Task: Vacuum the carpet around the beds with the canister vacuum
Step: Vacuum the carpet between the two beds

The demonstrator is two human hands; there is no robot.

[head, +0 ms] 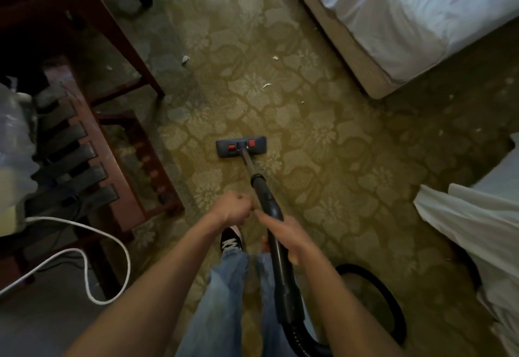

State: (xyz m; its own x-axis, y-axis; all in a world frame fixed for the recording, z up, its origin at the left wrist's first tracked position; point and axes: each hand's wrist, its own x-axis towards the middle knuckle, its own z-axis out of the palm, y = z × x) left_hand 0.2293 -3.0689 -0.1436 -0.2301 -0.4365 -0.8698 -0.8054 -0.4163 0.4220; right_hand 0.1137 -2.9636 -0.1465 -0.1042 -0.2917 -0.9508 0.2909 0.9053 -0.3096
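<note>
Right hand (283, 230) grips the wand (254, 176); left hand (234, 207), fisted, touches it beside, grip unclear. Wand runs straight ahead to floor head (241, 147); paper scraps (266, 85) lie beyond.

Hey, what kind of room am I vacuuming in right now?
Probably a hotel or guest bedroom: a bed with white sheets, a second bed's white linen on the right, patterned wall-to-wall carpet, and a wooden luggage rack on the left.

Two beds (415, 13) (488, 216), one vacuum head (241, 147), four paper scraps (266, 85) (185, 60) (275, 58) (302, 53)
</note>
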